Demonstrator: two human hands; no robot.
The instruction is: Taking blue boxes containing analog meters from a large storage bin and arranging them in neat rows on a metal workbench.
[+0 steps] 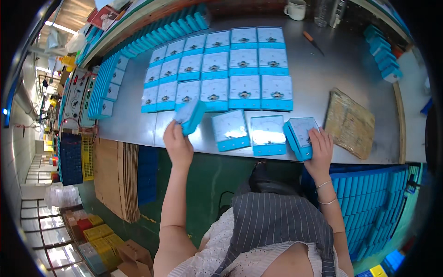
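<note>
My left hand (179, 147) is closed on a blue panel meter (194, 116) with a white dial face, tilted above the near edge of the metal bench. My right hand (320, 148) grips the right side of another blue panel meter (299, 138), also tilted, near the bench's front edge. Between the hands lie two more meters, a slightly turned one (230, 130) and a straighter one (268, 134) with glare on its face. Beyond them, several like meters (214, 62) lie face up in close rows. My fingertips are partly hidden by the meters.
A brown worn pad (350, 123) lies right of my right hand. Further back are a screwdriver (314, 42) and a white mug (295, 9). Stacked meters line the bench's left (104, 87) and far right (382, 53). A blue crate of teal cases (364, 207) stands at lower right.
</note>
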